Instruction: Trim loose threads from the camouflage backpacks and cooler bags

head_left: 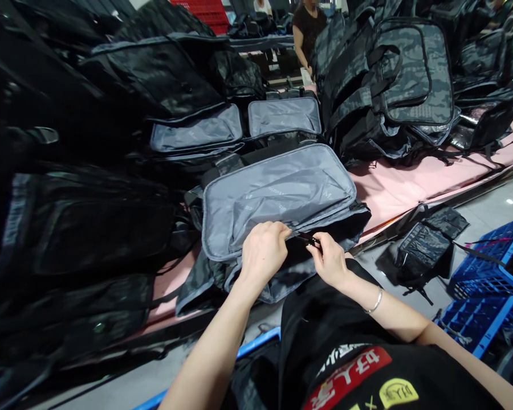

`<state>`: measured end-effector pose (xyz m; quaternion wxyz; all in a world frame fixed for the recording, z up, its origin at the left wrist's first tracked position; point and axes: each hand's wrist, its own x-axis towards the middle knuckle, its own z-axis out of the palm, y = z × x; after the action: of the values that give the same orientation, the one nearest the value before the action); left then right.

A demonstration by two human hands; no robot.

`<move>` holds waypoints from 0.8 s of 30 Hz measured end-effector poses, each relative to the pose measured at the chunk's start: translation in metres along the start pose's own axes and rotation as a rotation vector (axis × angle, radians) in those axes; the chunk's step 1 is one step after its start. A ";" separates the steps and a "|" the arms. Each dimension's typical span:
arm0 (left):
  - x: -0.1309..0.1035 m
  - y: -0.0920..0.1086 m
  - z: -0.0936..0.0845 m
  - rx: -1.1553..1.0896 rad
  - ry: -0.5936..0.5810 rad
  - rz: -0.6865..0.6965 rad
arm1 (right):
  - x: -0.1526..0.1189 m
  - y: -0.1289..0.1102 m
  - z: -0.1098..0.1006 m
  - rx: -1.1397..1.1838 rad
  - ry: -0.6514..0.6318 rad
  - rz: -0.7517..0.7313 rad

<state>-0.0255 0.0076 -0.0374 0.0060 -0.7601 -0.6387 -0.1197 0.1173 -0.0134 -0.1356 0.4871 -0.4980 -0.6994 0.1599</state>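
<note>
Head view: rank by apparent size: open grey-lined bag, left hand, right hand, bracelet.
1. Open grey-lined bag
2. Left hand and right hand: too alike to rank
3. Bracelet

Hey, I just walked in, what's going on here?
The left hand pinches the near edge of an open, grey-lined bag, while the right hand holds a small dark item close to it, too small to identify. The bag lies on a pink-covered table among other camouflage bags. Blue crates stand on the floor to the right, and another person stands farther back.
</note>
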 end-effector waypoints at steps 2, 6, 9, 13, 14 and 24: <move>0.000 0.000 0.000 0.000 0.011 0.009 | 0.001 0.001 -0.001 0.010 0.005 0.006; -0.001 -0.001 0.000 0.001 0.021 0.023 | 0.003 0.003 -0.001 0.049 0.014 0.014; 0.000 -0.001 0.001 0.006 0.024 0.028 | 0.003 0.007 0.002 0.076 0.059 0.051; 0.001 -0.002 0.001 0.007 0.040 0.047 | 0.002 0.014 0.011 0.085 0.110 0.081; 0.001 -0.003 0.001 0.006 0.047 0.052 | 0.002 0.015 0.013 0.071 0.111 0.081; 0.001 -0.002 0.000 -0.011 0.031 0.042 | 0.005 0.027 0.019 -0.175 -0.020 -0.057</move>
<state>-0.0276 0.0088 -0.0375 0.0143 -0.7714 -0.6217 -0.1350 0.1156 0.0083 -0.1616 0.4390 -0.5171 -0.7294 0.0891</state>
